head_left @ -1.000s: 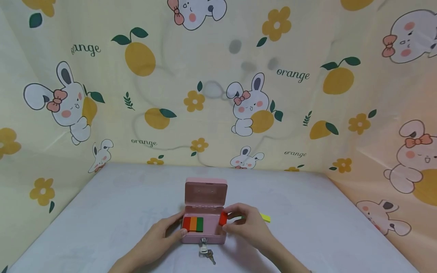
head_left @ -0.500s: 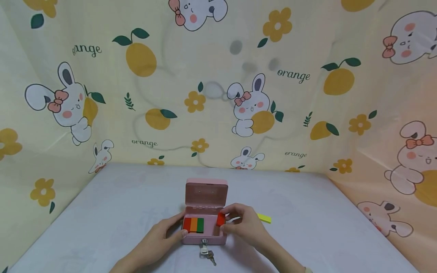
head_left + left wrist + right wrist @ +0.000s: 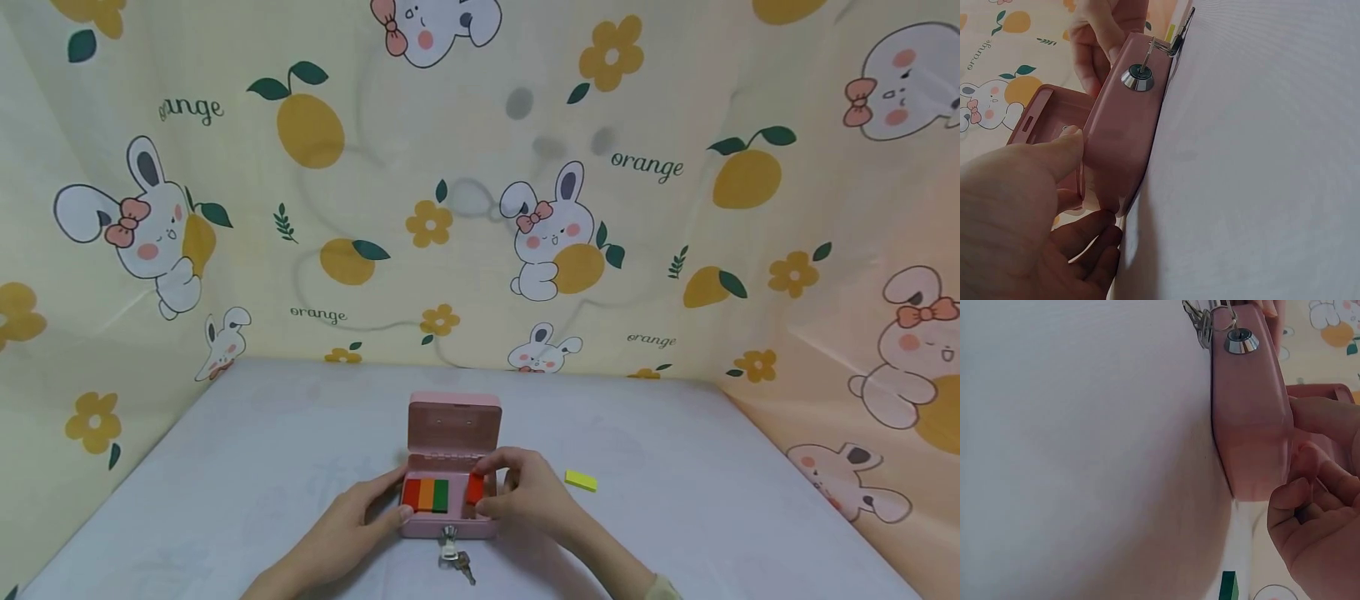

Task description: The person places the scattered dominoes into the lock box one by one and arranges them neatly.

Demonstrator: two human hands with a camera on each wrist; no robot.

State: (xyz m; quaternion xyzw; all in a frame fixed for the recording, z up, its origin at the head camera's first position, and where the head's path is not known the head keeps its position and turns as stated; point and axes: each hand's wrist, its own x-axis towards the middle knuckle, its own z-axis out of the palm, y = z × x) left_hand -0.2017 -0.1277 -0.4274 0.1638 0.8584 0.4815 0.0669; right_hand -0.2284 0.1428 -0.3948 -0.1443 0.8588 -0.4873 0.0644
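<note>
A pink metal box [image 3: 450, 528] stands with its lid up. Inside at the left lie a red block [image 3: 412, 493], an orange block [image 3: 426, 494] and a green block [image 3: 441, 496] side by side. The left hand [image 3: 341, 527] grips the box's left side, thumb on the front rim; the left wrist view shows that hand [image 3: 1029, 206] at the box corner. Between thumb and fingers, the right hand [image 3: 534, 497] pinches another red block [image 3: 475, 489] inside the box's right part. In the right wrist view the box wall hides what the right hand [image 3: 1322, 512] holds.
A yellow block [image 3: 581, 481] lies on the white table [image 3: 675, 517] to the right of the box. Keys [image 3: 463, 565] hang from the lock at the box front. In the right wrist view a green block [image 3: 1229, 586] shows at the bottom edge. A printed cloth stands behind.
The right hand has moved left with the red block, from the box's right edge further inward, and the block now stands lower. The yellow block shows fully. The left hand has stayed.
</note>
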